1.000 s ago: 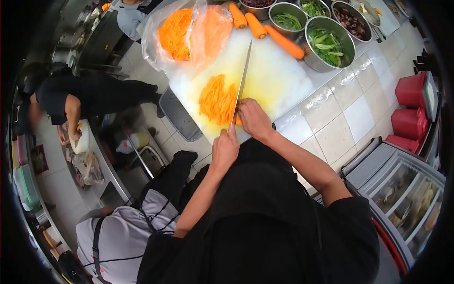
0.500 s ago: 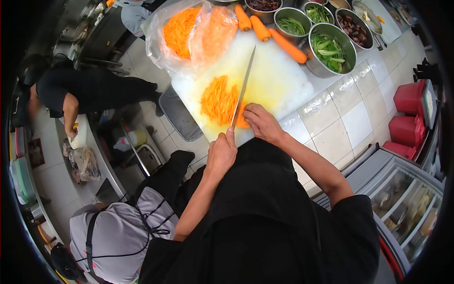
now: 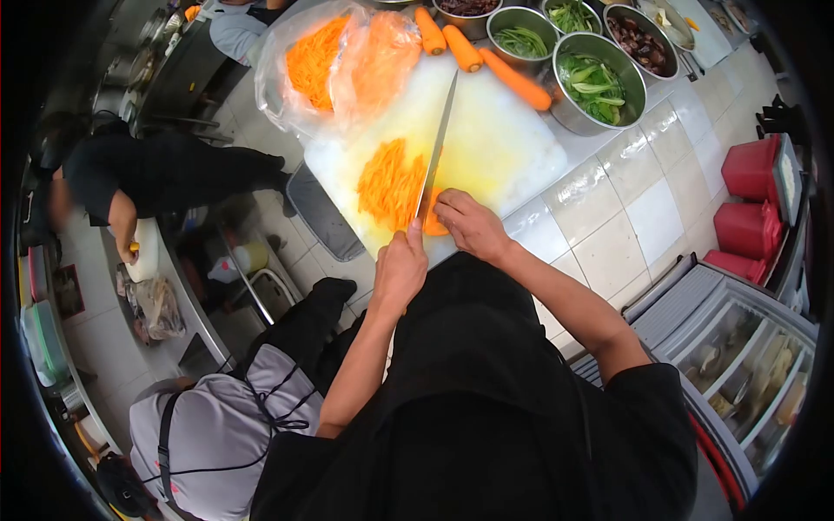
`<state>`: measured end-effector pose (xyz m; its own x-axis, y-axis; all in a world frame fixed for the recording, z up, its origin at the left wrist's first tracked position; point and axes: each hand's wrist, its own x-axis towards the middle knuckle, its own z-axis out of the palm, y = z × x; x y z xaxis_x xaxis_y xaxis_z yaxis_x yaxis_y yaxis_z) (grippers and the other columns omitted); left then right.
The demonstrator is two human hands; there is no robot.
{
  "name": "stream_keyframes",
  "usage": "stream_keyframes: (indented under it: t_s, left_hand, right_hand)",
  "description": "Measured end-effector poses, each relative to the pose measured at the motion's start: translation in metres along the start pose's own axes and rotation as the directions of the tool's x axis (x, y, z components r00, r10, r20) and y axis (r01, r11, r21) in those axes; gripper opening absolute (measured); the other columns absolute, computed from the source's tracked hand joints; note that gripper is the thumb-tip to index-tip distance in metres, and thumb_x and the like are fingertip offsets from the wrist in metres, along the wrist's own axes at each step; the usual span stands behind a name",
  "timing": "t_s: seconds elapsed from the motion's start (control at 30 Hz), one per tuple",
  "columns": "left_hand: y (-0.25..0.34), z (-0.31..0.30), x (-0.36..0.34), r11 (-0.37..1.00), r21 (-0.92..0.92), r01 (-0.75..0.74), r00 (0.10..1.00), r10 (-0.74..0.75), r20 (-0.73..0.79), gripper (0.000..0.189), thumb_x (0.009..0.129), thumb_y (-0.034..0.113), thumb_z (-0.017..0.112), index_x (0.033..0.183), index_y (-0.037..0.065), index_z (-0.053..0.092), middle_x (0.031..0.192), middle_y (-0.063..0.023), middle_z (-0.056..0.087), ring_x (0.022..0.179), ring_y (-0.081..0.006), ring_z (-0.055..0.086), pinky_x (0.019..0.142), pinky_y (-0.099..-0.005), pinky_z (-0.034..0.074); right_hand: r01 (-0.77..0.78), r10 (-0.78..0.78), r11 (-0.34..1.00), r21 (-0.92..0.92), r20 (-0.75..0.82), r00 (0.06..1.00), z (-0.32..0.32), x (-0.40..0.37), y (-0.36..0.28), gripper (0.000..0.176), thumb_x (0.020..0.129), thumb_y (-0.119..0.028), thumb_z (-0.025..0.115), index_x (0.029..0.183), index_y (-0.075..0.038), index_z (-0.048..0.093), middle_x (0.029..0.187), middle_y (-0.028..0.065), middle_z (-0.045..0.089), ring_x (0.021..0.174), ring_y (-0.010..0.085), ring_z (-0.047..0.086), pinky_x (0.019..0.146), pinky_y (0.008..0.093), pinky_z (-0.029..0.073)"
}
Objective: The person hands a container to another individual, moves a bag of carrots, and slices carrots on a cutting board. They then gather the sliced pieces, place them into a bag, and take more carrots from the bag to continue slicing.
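My left hand (image 3: 400, 271) is closed round the handle of a long kitchen knife (image 3: 441, 139), its blade pointing away from me over a white cutting board (image 3: 521, 143). Beside the blade, the bent fingers of my right hand (image 3: 473, 226) press on a cut piece of carrot (image 3: 434, 225), partly hidden by the fingers. On the blade's left lies a pile of carrot shreds (image 3: 388, 182). A clear plastic bag (image 3: 271, 78) with more shredded carrot rests at the board's far left. Several whole carrots (image 3: 514, 80) lie along the far edge.
Metal bowls of cut greens (image 3: 599, 82) and dark brown pieces (image 3: 643, 48) stand beyond the board. Red bins (image 3: 751, 169) and a glass-topped chiller (image 3: 738, 356) are on the right. A person in black (image 3: 148, 169) works at the left counter; another in grey (image 3: 217, 434) is close by.
The whole view has shifted slightly, so the board and bowls sit a little further left. The knife stays beside the carrot piece, and both hands keep their grips.
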<state>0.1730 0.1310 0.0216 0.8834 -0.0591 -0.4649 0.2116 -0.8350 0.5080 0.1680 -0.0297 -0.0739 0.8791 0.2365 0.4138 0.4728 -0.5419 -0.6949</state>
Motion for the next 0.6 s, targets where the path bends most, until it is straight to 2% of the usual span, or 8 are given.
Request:
stream_keyframes:
  t_s: [0.1, 0.2, 0.37, 0.5, 0.6]
  left_hand:
    - [-0.009, 0.0, -0.027, 0.997, 0.027, 0.067, 0.997, -0.068, 0.03, 0.057, 0.103, 0.04, 0.034, 0.092, -0.011, 0.058, 0.084, -0.0402, 0.059, 0.089, -0.0562, 0.056, 0.079, -0.0601, 0.043]
    - [-0.019, 0.025, -0.018, 0.999, 0.023, 0.041, 0.999, -0.041, -0.025, 0.057, 0.102, 0.039, 0.034, 0.091, -0.011, 0.058, 0.085, -0.0405, 0.058, 0.089, -0.0563, 0.056, 0.08, -0.0603, 0.042]
    - [-0.004, 0.002, -0.008, 1.0, -0.003, 0.026, 1.0, -0.026, 0.002, 0.054, 0.103, 0.037, 0.033, 0.091, -0.008, 0.059, 0.089, -0.0373, 0.06, 0.091, -0.0553, 0.055, 0.08, -0.0594, 0.041]
    - [-0.014, 0.01, -0.03, 0.997, 0.008, 0.079, 0.997, -0.079, 0.014, 0.055, 0.103, 0.039, 0.034, 0.091, -0.009, 0.058, 0.088, -0.0403, 0.058, 0.089, -0.0568, 0.055, 0.08, -0.0599, 0.042]
    - [-0.019, 0.028, -0.014, 0.998, 0.008, 0.06, 0.998, -0.06, -0.017, 0.057, 0.102, 0.041, 0.035, 0.091, -0.01, 0.058, 0.088, -0.0418, 0.058, 0.088, -0.0574, 0.057, 0.081, -0.0599, 0.044]
  right_hand:
    - [0.002, -0.002, 1.0, -0.022, 0.003, 1.0, 0.001, -0.001, 0.001, 0.027, 0.081, -0.001, 0.059, 0.108, -0.002, 0.057, 0.111, 0.0119, 0.057, 0.107, 0.0296, 0.056, 0.089, 0.0357, 0.049]
    - [-0.01, 0.01, 1.0, -0.029, 0.003, 1.0, 0.004, -0.003, 0.002, 0.027, 0.081, -0.001, 0.059, 0.108, -0.002, 0.057, 0.112, 0.0122, 0.057, 0.107, 0.03, 0.056, 0.088, 0.0358, 0.049]
    - [-0.022, 0.022, 1.0, 0.001, 0.006, 1.0, 0.002, 0.0, 0.002, 0.026, 0.082, -0.002, 0.06, 0.108, -0.001, 0.058, 0.11, 0.0125, 0.058, 0.107, 0.0303, 0.057, 0.087, 0.0356, 0.049]
    - [-0.008, 0.008, 1.0, -0.002, -0.022, 1.0, 0.004, -0.001, 0.002, 0.024, 0.082, -0.002, 0.061, 0.106, -0.001, 0.059, 0.11, 0.0128, 0.058, 0.106, 0.0303, 0.057, 0.087, 0.0355, 0.049]
    - [-0.047, 0.047, 0.999, 0.015, 0.004, 0.999, 0.002, -0.002, 0.0, 0.025, 0.082, -0.001, 0.059, 0.108, -0.001, 0.059, 0.11, 0.0132, 0.058, 0.107, 0.0307, 0.057, 0.087, 0.0358, 0.049]
